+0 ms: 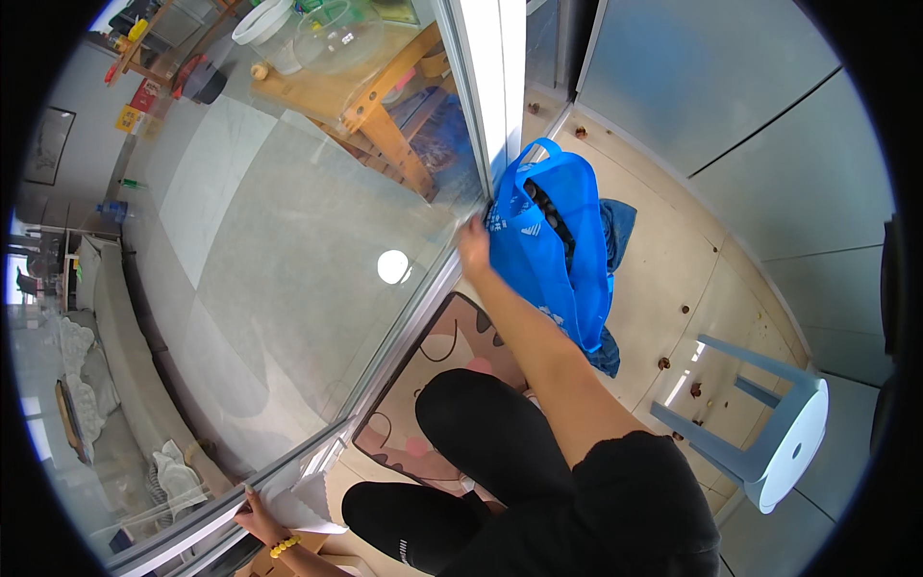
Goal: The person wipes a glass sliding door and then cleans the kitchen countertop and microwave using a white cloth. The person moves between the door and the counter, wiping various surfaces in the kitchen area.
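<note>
My left hand, with a yellow bead bracelet at the wrist, holds the metal frame of a glass door at the lower left. A crumpled white sheet, paper or cloth, lies right beside it. Farther along the same door, my right hand is at the bottom rail, its fingers curled and blurred. Whether it holds anything cannot be told. Touching or close to that hand stands a blue fabric bag with dark round things inside.
Under my knees lies a pink-brown patterned mat. Blue denim sticks out behind the bag. A grey-blue stool lies tipped at the right, near scattered brown bits. Beyond the glass are a wooden table and a sofa.
</note>
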The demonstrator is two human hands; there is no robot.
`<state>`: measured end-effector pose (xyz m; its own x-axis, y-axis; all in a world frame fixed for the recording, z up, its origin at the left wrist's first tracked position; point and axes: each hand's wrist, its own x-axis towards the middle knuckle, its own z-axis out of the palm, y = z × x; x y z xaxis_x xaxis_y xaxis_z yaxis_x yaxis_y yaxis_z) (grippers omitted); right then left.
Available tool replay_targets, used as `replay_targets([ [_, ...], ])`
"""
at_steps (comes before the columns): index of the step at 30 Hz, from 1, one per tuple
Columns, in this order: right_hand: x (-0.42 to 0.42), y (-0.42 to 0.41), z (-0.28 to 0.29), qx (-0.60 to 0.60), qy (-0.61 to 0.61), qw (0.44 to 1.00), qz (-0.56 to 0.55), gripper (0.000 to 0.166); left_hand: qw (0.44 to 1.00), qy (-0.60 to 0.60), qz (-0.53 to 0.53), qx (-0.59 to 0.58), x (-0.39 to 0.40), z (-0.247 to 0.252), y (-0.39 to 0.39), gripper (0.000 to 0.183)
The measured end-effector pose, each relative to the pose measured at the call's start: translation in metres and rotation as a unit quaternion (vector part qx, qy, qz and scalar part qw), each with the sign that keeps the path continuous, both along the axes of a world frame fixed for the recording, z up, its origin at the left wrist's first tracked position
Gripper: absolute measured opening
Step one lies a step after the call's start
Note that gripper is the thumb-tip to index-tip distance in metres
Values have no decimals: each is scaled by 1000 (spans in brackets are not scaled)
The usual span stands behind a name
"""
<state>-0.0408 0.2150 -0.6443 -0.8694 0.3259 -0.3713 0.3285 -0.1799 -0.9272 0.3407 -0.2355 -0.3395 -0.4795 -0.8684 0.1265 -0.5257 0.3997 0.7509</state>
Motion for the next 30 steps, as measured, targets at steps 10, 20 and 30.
replay_targets([
  [10,-12,19,-11,-5,78,996,-38,43,997,-61,-9,-43,-6,10,-6,42],
  [20,-30,21,38,-59,62,988,-128,46,995,-80,-1,-61,-13,9,5,43],
  [30,-1,12,93,75,-25,996,41,53,995,-54,32,-73,-4,8,11,48],
])
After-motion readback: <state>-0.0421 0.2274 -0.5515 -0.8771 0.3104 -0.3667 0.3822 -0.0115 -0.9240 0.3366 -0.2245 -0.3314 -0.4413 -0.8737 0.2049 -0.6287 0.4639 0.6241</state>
